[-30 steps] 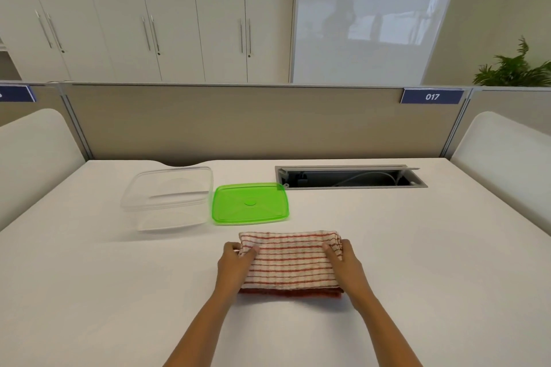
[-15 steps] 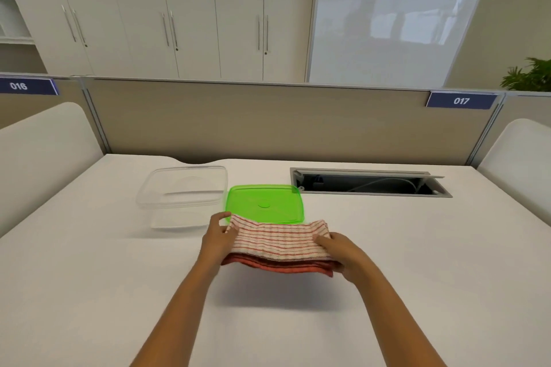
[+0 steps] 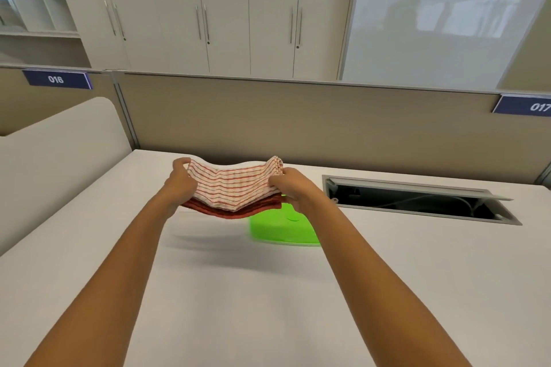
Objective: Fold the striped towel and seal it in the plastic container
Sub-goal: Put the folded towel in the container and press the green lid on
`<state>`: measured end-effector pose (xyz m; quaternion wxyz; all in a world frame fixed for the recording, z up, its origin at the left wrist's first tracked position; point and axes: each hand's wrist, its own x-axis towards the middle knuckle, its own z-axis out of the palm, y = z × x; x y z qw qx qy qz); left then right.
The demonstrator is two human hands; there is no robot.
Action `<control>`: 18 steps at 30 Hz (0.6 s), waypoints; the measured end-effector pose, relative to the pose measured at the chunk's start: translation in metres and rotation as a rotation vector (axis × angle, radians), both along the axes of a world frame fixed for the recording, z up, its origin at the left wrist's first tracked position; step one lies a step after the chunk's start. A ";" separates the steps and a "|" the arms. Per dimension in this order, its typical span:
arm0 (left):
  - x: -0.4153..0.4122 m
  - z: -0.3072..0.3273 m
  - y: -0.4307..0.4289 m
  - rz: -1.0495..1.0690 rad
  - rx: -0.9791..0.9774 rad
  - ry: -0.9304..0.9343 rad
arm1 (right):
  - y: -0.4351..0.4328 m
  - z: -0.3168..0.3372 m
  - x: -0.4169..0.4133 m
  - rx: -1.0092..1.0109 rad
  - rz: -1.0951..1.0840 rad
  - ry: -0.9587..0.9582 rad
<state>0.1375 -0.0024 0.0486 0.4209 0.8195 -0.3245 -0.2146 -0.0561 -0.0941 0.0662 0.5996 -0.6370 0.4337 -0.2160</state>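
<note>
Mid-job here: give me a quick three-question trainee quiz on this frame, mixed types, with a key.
1. True or false: the towel lies flat on the table.
2. Which hands hold the towel? A) left hand only B) right hand only C) both
3. Fill in: the green lid lies on the table, partly hidden behind the towel and the ____ hand.

Key: 1. False: it is lifted and sags in the middle. 2. C: one hand grips each end. 3. right.
</note>
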 end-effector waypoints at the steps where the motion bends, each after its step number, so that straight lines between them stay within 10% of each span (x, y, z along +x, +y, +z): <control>1: 0.006 -0.001 -0.005 0.024 0.030 -0.042 | -0.005 -0.002 0.014 -0.007 0.003 0.006; 12: 0.055 -0.025 -0.032 0.144 0.131 -0.179 | -0.028 -0.038 0.095 -0.084 0.029 0.209; 18: 0.053 -0.044 -0.028 0.124 0.264 -0.657 | -0.005 -0.047 0.103 -0.788 0.071 0.585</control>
